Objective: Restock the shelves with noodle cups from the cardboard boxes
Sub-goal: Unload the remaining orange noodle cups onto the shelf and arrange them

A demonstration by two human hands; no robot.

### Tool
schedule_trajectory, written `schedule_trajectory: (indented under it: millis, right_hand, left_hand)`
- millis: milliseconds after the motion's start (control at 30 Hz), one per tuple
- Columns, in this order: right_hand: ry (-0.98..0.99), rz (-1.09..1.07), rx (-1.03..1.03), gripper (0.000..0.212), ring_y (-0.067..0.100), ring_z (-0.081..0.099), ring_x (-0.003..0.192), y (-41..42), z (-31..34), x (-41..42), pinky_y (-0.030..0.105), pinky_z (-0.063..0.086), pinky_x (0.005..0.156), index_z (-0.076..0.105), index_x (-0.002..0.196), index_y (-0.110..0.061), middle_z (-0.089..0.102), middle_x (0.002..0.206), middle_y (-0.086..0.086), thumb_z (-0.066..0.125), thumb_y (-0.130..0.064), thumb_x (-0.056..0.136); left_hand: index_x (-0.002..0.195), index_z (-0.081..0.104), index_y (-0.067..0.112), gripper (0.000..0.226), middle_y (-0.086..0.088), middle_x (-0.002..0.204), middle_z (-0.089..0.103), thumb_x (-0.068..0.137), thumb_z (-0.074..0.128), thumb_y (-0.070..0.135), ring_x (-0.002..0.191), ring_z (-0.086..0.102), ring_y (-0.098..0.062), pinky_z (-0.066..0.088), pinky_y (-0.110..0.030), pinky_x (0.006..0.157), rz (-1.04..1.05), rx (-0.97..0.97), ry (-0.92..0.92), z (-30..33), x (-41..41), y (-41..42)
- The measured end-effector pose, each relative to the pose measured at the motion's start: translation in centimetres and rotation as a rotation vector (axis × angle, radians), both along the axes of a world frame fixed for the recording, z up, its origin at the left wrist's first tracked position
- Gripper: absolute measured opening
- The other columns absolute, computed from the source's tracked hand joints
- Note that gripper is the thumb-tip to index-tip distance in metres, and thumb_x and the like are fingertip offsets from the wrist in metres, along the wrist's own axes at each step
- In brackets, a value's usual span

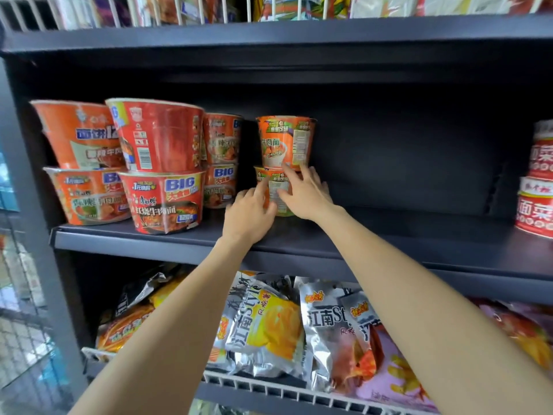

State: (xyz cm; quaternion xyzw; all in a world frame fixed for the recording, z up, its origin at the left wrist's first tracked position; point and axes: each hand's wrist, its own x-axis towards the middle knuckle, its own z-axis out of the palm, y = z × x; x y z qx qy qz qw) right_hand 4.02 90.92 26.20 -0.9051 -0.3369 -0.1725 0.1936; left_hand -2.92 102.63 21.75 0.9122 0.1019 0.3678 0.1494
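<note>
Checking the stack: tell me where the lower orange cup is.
Head view, middle shelf: the lower orange cup sits under the upper orange cup, right of the red bowls.

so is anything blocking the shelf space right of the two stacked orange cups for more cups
Nothing visible does. Both hands, left and right, hold the lower orange cup under the upper one; the shelf beside them lies bare up to the red tubs.
</note>
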Motion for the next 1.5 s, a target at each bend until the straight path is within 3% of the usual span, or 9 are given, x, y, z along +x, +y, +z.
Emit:
schedule_trajectory:
  millis: [133,333,467,633,833,967,1100,1333,1500]
  right_hand:
    - [-0.299,0.012,0.240,0.037,0.024,0.038,0.130,-3.6,-1.2,-5.1,0.043,0.034,0.106,0.050,0.132,-0.019,0.046,0.139,0.002,0.047,-0.029,0.097]
    - [-0.345,0.026,0.525,0.021,0.015,0.059,0.093,-10.9,-7.7,-14.8,0.031,0.048,0.072,0.063,0.110,-0.018,0.067,0.099,-0.006,0.052,-0.021,0.092]
    - [-0.145,-0.082,0.389,0.018,0.015,0.060,0.059,-15.3,-16.7,-20.1,0.025,0.043,0.052,0.065,0.106,-0.019,0.072,0.083,-0.007,0.062,-0.017,0.088]
    - [0.511,-0.315,-0.059,0.056,0.027,0.051,0.118,-17.6,-27.3,-22.9,0.030,0.038,0.090,0.044,0.135,-0.017,0.058,0.125,0.008,0.064,-0.035,0.086]
    - [0.905,-0.558,-0.220,0.135,0.038,0.038,0.127,-18.1,-36.7,-23.3,0.043,0.040,0.096,-0.017,0.149,-0.022,0.031,0.140,0.030,0.074,-0.069,0.060]
    - [0.902,-0.580,-0.043,0.133,0.036,0.043,0.123,-18.4,-36.9,-23.1,0.041,0.040,0.096,-0.008,0.149,-0.031,0.037,0.137,0.026,0.085,-0.054,0.056]
    - [0.830,-0.542,0.030,0.123,0.035,0.047,0.120,-20.6,-34.3,-23.1,0.041,0.042,0.097,0.002,0.147,-0.036,0.038,0.138,0.016,0.085,-0.050,0.057]
    - [0.698,-0.357,0.728,0.112,0.006,0.049,0.100,-23.0,-28.2,-25.2,0.027,0.038,0.086,0.007,0.147,-0.028,0.042,0.111,-0.015,0.085,-0.026,0.067]
    - [0.674,-0.323,0.883,0.108,0.000,0.050,0.098,-23.3,-26.5,-26.2,0.032,0.045,0.094,0.009,0.145,-0.028,0.040,0.107,-0.028,0.084,-0.026,0.068]
  left_hand:
    - [0.120,0.057,0.016,0.033,-0.009,0.093,0.069,0.096,0.041,0.033,0.088,0.062,-0.031,0.038,-0.034,0.065,0.086,0.171,-0.195,0.6,-1.3,-1.0]
    - [0.098,0.069,0.018,0.025,0.008,0.072,0.062,0.092,0.047,0.031,0.072,0.060,-0.017,0.039,-0.027,0.059,-0.247,0.104,-0.448,-1.2,-9.9,-5.2]
    - [0.102,0.065,0.023,0.027,0.015,0.071,0.064,0.087,0.047,0.035,0.070,0.064,-0.013,0.051,-0.029,0.063,-0.470,-0.100,-0.119,-9.5,-16.9,-8.0]
    - [0.112,0.055,0.024,0.030,0.013,0.097,0.061,0.085,0.059,0.034,0.097,0.062,-0.019,0.046,-0.031,0.075,-0.361,-0.222,0.392,-22.8,-20.3,-10.1]
    - [0.149,0.015,0.012,0.085,-0.017,0.148,0.023,0.086,0.056,0.051,0.132,0.030,-0.036,0.034,-0.038,0.103,-0.104,-0.153,0.868,-30.5,-21.2,-12.3]
    - [0.151,0.007,0.010,0.095,-0.024,0.155,0.004,0.084,0.062,0.049,0.137,0.026,-0.041,0.029,-0.038,0.108,-0.089,-0.266,0.915,-32.3,-21.5,-12.7]
    - [0.151,0.003,0.008,0.108,-0.023,0.152,0.012,0.077,0.072,0.048,0.135,0.031,-0.038,0.029,-0.037,0.108,-0.085,-0.265,0.829,-32.9,-21.5,-12.8]
    - [0.145,-0.028,0.018,0.141,-0.027,0.150,0.022,0.062,0.076,0.063,0.134,0.034,-0.040,0.033,-0.045,0.107,-0.074,-0.551,1.022,-34.4,-20.1,-13.8]
    - [0.147,0.004,0.022,0.119,-0.014,0.134,0.050,0.062,0.080,0.057,0.115,0.056,-0.029,0.048,-0.039,0.091,-0.188,-0.537,0.923,-33.3,-20.5,-14.7]
